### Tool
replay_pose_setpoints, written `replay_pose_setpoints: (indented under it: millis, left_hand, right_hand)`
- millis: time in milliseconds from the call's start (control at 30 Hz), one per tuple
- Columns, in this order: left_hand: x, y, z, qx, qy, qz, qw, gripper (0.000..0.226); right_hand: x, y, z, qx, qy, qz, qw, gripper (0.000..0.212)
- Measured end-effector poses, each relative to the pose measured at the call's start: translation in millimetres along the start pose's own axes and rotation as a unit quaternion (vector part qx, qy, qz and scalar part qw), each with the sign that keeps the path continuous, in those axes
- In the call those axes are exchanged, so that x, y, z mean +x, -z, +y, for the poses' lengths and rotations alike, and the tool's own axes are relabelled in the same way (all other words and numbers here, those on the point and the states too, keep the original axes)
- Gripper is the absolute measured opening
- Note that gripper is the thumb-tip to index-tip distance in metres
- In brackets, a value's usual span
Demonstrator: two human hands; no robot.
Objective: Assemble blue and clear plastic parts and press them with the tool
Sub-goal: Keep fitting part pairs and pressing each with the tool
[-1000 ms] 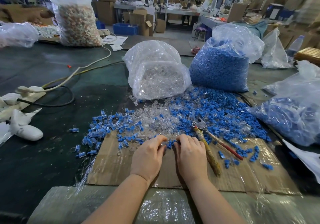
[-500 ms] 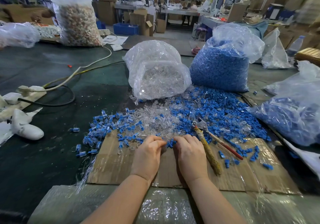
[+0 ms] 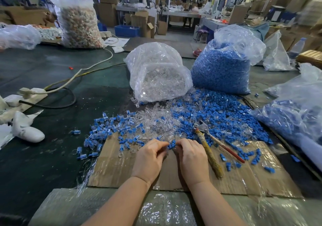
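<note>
Head view, nearest first: both hands meet over the taped cardboard sheet (image 3: 244,178) at the front of the surface (image 3: 52,156). The left hand (image 3: 149,159) and right hand (image 3: 193,157) each have a curled grip, fingertips pinching one small blue part (image 3: 171,144) between them; whether a clear piece is already seated in it I cannot tell.

The likely slip, as I judge it, is a part squirting out of so small a pinch and vanishing into the loose scatter, or two halves going together crooked, so the press would then crack them. The pliers-like tool (image 3: 207,142) lies untouched just right of the right hand, its handles half buried in parts; a hasty reach could sweep pieces off the cardboard.

Beyond the fingers spread loose clear parts (image 3: 153,121) and loose blue parts (image 3: 217,115), with joined-looking pieces (image 3: 104,126) to the left.

Farther back stand two open plastic bags: the clear-parts bag (image 3: 156,74), slumped and spilling at its mouth, and the blue-parts bag (image 3: 224,65), well filled. Another bag of blue pieces (image 3: 292,117) lies at right, and a sack of mixed pale pieces (image 3: 78,21) stands far left.
</note>
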State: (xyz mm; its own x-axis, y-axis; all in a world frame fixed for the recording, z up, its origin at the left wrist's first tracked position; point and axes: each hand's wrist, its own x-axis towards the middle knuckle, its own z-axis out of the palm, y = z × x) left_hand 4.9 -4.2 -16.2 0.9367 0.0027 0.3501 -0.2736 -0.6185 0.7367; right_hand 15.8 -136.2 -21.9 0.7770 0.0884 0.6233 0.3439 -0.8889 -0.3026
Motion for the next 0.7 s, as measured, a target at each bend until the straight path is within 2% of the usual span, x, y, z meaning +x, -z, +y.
replay_pose_setpoints:
  millis: [233,433,700]
  left_hand:
    - [2,0,-4,-0.032,0.076,0.028,0.996,0.014]
    - [10,0,-3,-0.153,0.18,0.035,0.971,0.02]
    - [10,-11,6,-0.153,0.179,0.006,0.972,0.019]
  right_hand:
    - [0,1,-2,0.032,-0.007,-0.007,0.999,0.018]
    - [0,0,-2,0.045,0.005,-0.004,0.999,0.017]
    - [-1,0,0,0.093,-0.051,-0.002,0.994,0.013]
